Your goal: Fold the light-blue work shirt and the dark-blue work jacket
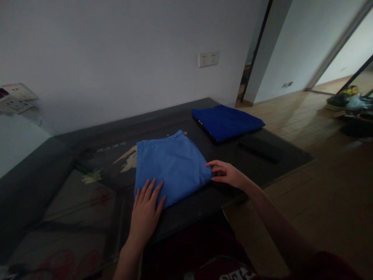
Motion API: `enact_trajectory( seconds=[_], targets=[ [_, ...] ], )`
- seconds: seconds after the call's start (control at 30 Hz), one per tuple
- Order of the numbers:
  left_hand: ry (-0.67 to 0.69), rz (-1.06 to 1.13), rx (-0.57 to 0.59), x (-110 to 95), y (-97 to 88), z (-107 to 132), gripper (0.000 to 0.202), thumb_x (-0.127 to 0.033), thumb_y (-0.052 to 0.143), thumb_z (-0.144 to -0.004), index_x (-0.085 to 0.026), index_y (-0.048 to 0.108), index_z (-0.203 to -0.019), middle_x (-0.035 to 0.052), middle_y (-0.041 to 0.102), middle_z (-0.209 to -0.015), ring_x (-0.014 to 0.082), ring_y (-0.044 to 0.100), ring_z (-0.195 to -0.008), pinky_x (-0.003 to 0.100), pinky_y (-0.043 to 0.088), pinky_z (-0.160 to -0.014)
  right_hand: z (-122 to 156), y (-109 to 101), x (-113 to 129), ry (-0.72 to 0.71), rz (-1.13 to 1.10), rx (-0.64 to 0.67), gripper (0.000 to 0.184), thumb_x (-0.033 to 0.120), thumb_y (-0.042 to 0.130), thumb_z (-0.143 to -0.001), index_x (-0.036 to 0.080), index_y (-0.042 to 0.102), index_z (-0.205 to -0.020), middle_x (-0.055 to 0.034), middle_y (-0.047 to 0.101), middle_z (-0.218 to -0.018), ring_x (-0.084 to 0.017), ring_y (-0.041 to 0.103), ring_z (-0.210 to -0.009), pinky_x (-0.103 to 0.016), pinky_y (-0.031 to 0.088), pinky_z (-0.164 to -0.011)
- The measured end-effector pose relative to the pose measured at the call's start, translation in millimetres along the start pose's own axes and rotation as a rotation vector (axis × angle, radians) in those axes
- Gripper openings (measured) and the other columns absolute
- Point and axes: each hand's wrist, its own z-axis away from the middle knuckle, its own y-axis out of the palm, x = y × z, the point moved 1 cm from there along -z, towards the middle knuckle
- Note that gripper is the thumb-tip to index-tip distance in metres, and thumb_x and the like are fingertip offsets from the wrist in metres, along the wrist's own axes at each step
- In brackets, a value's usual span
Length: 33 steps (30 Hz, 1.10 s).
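A light blue folded garment (pixel 171 165) lies on the dark table, its kind not plain from its folded shape. My left hand (pixel 145 208) rests flat on its near left corner, fingers spread. At the garment's right corner, my right hand (pixel 225 174) pinches the cloth edge between thumb and fingers; a ring shows on one finger. Behind and to the right is a dark blue folded cloth (pixel 227 121), touched by neither hand.
The dark glossy table (pixel 180 217) runs along a pale wall with a double socket (pixel 209 58). A black flat box-like object (pixel 260 147) lies near the table's right side. Beyond is wooden floor (pixel 314 132), with bags and other items (pixel 351 101) at the far right.
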Motion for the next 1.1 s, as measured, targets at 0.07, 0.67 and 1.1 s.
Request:
enact_trajectory(
  seconds=[0.07,0.67,1.1],
  targets=[
    [0.003,0.001,-0.002,0,0.2,0,0.045,-0.037,0.041,-0.094,-0.022,0.046,-0.136,0.008,0.044,-0.144,0.0276,0.032,-0.137,0.054,0.029,-0.11,0,2,-1,0.001,0.046,0.023,0.052,0.022,0.069,-0.071,0.02,0.053,-0.121,0.0024,0.062,-0.079,-0.011,0.056,-0.066,-0.023,0.042,-0.059],
    [0.002,0.002,0.006,0,-0.1,1,0.045,-0.037,0.04,-0.094,-0.021,0.047,-0.135,0.0076,0.043,-0.144,0.027,0.032,-0.137,0.053,0.027,-0.111,7,2,-8,0.096,0.098,-0.207,0.034,0.034,0.074,-0.067,0.017,0.063,-0.095,0.0017,0.062,-0.068,-0.013,0.056,-0.062,-0.026,0.044,-0.06],
    [-0.003,0.027,-0.019,0,0.0,1,0.045,-0.037,0.041,-0.093,-0.024,0.046,-0.136,0.0071,0.045,-0.143,0.0273,0.033,-0.136,0.054,0.028,-0.111,2,17,-6,0.076,0.439,-0.347,0.028,0.048,0.064,-0.078,0.021,0.058,-0.074,-0.0005,0.061,-0.069,-0.015,0.054,-0.062,-0.028,0.039,-0.059]
  ],
)
